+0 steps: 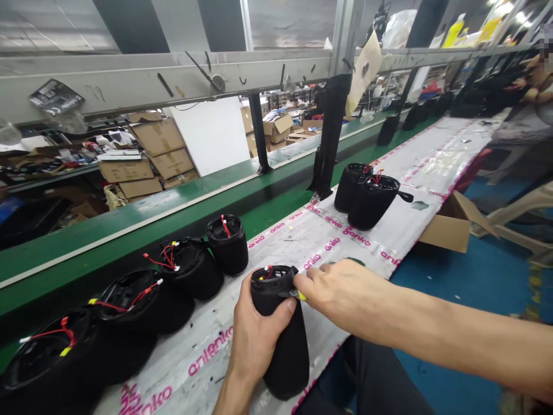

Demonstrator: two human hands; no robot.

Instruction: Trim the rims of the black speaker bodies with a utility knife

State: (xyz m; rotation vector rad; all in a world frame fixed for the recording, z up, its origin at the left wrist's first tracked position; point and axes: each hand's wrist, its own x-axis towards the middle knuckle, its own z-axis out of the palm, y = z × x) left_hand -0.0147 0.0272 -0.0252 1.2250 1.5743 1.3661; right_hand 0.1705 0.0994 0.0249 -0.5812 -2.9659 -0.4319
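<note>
My left hand [254, 340] is wrapped round a black fabric-covered speaker housing [290, 357], its thumb lying across the front. The housing is tilted slightly, and red wires show inside its open top. Closed just beside the rim is my right hand [322, 288], gripping a small yellow-handled knife [301, 295]. Its grey blade touches the housing just below the rim; most of the handle is hidden in my fist. To the left, several similar speaker housings [231, 251] stand in a row with red wires poking out.
Two more black housings [372, 204] stand further along the white plastic-covered bench [345, 245] with pink lettering. A green conveyor [285, 204] runs behind, with a dark post [329, 132] beside it. An open cardboard box [447, 225] sits beyond the right edge. Another person's arm [540, 72] shows far right.
</note>
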